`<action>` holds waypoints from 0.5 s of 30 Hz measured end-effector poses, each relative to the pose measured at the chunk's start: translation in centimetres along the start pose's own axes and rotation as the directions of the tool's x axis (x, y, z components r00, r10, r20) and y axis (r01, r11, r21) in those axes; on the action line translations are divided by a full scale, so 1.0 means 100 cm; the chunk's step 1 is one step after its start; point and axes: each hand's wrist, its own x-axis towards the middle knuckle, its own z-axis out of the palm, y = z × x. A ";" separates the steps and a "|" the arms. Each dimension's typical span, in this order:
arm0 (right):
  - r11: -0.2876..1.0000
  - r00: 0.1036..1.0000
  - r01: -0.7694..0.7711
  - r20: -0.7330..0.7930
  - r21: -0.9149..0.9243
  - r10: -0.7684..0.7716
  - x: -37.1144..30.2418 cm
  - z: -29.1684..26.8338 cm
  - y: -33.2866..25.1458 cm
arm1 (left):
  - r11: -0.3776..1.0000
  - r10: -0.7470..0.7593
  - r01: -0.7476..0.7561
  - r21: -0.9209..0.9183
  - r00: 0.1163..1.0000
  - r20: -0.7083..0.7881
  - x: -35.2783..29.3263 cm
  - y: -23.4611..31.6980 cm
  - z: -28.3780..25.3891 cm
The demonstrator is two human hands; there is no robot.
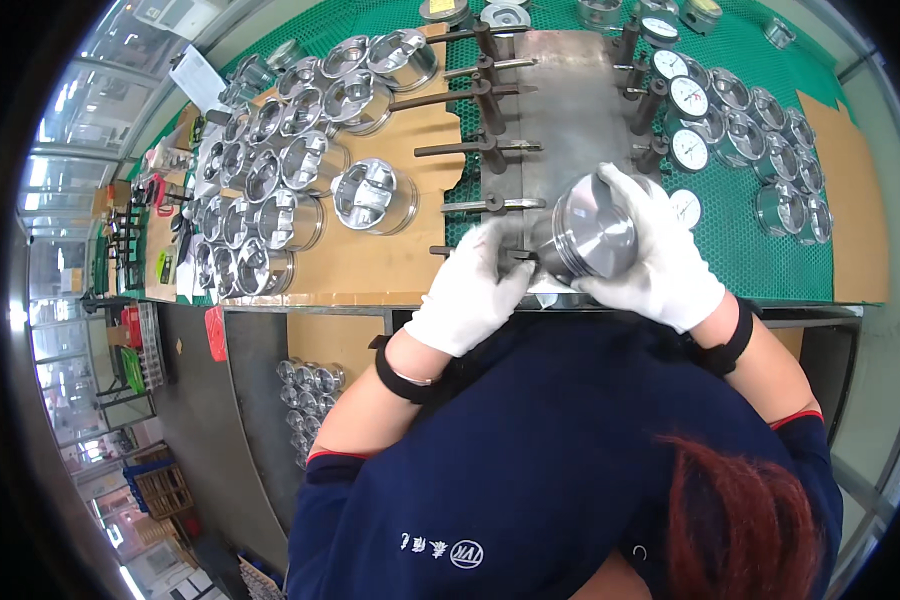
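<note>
My right hand (662, 255), in a white glove, grips a shiny metal piston (598, 232) from its right side, thumb below and fingers over the top. The piston is tilted, with its round flat face toward me and its ring grooves on the left. My left hand (475, 288), also gloved, is just left of the piston over the nearest dark clamp bar (522, 256). Its thumb and fingers are apart around that bar; some fingertips are blurred, and contact is hard to judge. A grey metal plate (575, 110) lies beyond both hands.
Rows of pistons (375, 195) stand on brown cardboard at left. Several rod-like bars on posts (490, 150) line the plate's left edge; dial gauges (688, 148) line its right. More pistons (780, 205) sit on green matting (740, 260) at right. Others (310, 390) are below the bench.
</note>
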 end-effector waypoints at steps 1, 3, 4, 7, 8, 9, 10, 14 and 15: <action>0.998 1.000 -0.024 0.018 -0.052 0.025 0.003 0.000 0.002 | 0.968 0.144 -0.124 0.217 0.986 -0.081 0.002 0.005 0.004; 0.987 0.997 0.056 -0.034 -0.148 -0.062 0.005 0.010 0.012 | 0.864 0.428 -0.406 0.297 0.904 -0.010 0.015 0.007 0.010; 0.983 0.999 0.030 -0.023 -0.181 -0.035 0.007 0.012 0.010 | 0.780 0.556 -0.534 0.326 0.831 0.032 0.024 0.008 0.013; 0.984 1.000 0.008 -0.026 -0.178 -0.013 0.008 0.014 0.006 | 0.603 0.631 -0.542 0.586 0.773 0.065 0.044 0.008 0.026; 0.990 0.999 0.022 -0.044 -0.139 -0.029 0.007 0.013 0.007 | 0.597 0.642 -0.541 0.593 0.765 0.052 0.047 0.006 0.028; 0.994 0.997 0.036 -0.065 -0.104 -0.043 0.005 0.011 0.010 | 0.591 0.653 -0.542 0.598 0.756 0.040 0.051 0.004 0.030; 0.993 0.995 0.039 -0.092 -0.108 -0.049 -0.002 0.009 0.014 | 0.587 0.664 -0.540 0.604 0.747 0.022 0.052 0.004 0.031; 0.851 0.874 -0.478 0.220 0.220 0.434 -0.027 -0.004 0.023 | 0.575 0.688 -0.540 0.615 0.725 -0.007 0.059 -0.003 0.035; 0.637 0.693 -0.713 0.439 0.294 0.572 -0.032 -0.006 0.023 | 0.579 0.700 -0.553 0.599 0.714 -0.016 0.061 -0.005 0.036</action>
